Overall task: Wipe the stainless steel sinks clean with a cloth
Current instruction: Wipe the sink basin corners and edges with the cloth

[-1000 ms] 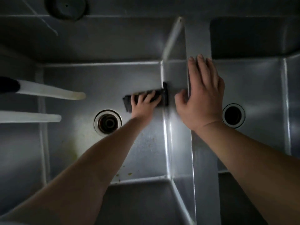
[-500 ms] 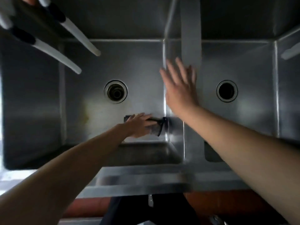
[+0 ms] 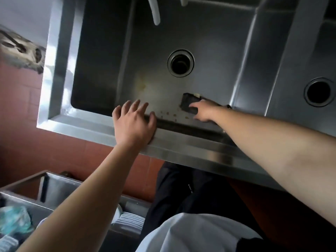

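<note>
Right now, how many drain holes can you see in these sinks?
2. One drain sits mid-floor in the near basin, beyond the cloth; the other drain is in the right-hand basin. No others are visible.

Showing two sink basins (image 3: pixel 101 57) (image 3: pixel 291 73); two round drains (image 3: pixel 181 63) (image 3: pixel 320 91); two white spouts (image 3: pixel 154 11) (image 3: pixel 183 1) hanging at the top; one dark cloth (image 3: pixel 189 104); two bare hands (image 3: pixel 133 124) (image 3: pixel 204 111); one stack of white plates (image 3: pixel 127 220) lying lower left.

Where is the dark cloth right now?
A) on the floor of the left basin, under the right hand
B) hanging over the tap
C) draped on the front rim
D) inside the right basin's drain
A: the right hand presses the dark cloth onto the left basin's floor.
</note>
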